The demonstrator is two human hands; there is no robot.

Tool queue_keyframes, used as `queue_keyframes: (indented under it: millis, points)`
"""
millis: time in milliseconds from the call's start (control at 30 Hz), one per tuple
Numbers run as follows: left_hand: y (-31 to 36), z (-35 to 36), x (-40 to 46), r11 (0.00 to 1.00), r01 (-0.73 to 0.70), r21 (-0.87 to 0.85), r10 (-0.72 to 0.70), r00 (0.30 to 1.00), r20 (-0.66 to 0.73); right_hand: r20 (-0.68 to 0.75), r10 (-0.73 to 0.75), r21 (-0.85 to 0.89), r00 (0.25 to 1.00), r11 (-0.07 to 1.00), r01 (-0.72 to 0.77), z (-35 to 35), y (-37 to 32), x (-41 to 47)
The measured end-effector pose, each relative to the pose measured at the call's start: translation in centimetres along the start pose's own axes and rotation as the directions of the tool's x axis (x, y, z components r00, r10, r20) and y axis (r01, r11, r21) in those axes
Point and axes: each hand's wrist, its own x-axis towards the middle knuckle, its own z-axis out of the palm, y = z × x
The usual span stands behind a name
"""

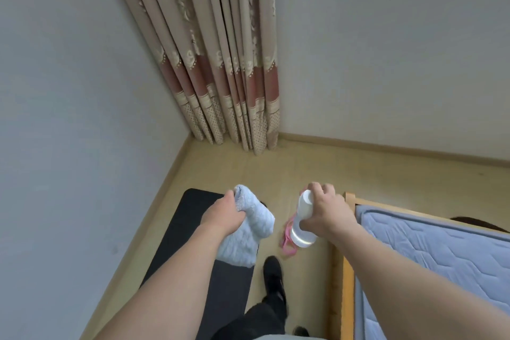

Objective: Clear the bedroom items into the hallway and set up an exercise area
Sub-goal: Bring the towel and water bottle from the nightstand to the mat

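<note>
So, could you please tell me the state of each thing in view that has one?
Left hand: grips the towel.
Towel: bunched, held above the mat.
Right hand: grips the bottle.
Bottle: tilted, off the floor.
Mat: unrolled flat on the floor.
Curtain: gathered in the corner.
Pink band: lying loose on the floor.
Mattress: bare, in its wooden frame.

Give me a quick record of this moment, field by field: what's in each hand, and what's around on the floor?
left hand: the left hand grips a folded light blue towel
right hand: the right hand holds a white bottle tilted, cap end away from the person
floor: black exercise mat unrolled along the left wall; pink cord lying beside it on the wood floor
right side: bare blue mattress in a wooden bed frame
corner: patterned curtain hanging to the floor
</note>
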Motion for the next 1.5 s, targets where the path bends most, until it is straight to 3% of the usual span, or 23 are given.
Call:
queue_keyframes:
  millis: [167, 500, 833, 933, 1033, 1133, 1200, 1333, 1500]
  points:
    - [0.9, -4.8, 9.2, 0.999, 0.037, -0.036, -0.037, 0.999, -0.012, -0.006, -0.041, -0.045, 0.999, 0.998, 0.04, -3.7, -3.8, 10.0]
    - [2.4, -11.6, 22.7, 0.954, 0.106, -0.279, -0.12, 0.992, -0.033, -0.031, -0.111, -0.119, 0.993, 0.987, 0.107, -10.7, -10.1, 26.8]
    - [3.8, -14.3, 38.3, 0.884, 0.276, -0.377, -0.323, 0.944, -0.064, 0.174, -0.306, -0.205, 0.936, 0.919, 0.338, -12.8, -14.9, 47.5]
    - [5.1, -15.3, 44.0, 0.835, 0.339, -0.434, -0.418, 0.903, -0.099, 0.246, -0.411, -0.234, 0.878, 0.854, 0.465, -13.6, -17.1, 55.7]
    - [6.9, -16.1, 48.7, 0.719, 0.41, -0.562, -0.546, 0.833, -0.092, 0.371, -0.53, -0.278, 0.762, 0.72, 0.636, -14.5, -20.4, 63.4]
    - [8.4, -16.4, 51.0, 0.632, 0.45, -0.63, -0.615, 0.786, -0.056, 0.464, -0.565, -0.271, 0.682, 0.643, 0.717, -15.2, -22.9, 68.2]
    - [9.0, -16.8, 51.8, 0.593, 0.496, -0.635, -0.658, 0.753, -0.027, 0.502, -0.58, -0.257, 0.642, 0.609, 0.75, -15.3, -24.1, 70.1]
    - [8.3, -18.3, 51.9, 0.423, 0.554, -0.717, -0.776, 0.63, 0.028, 0.579, -0.629, -0.263, 0.519, 0.458, 0.849, -14.3, -27.6, 72.0]
    - [5.7, -18.1, 51.8, 0.195, 0.475, -0.858, -0.848, 0.521, 0.096, 0.646, -0.648, -0.198, 0.404, 0.369, 0.908, -12.0, -32.5, 72.5]
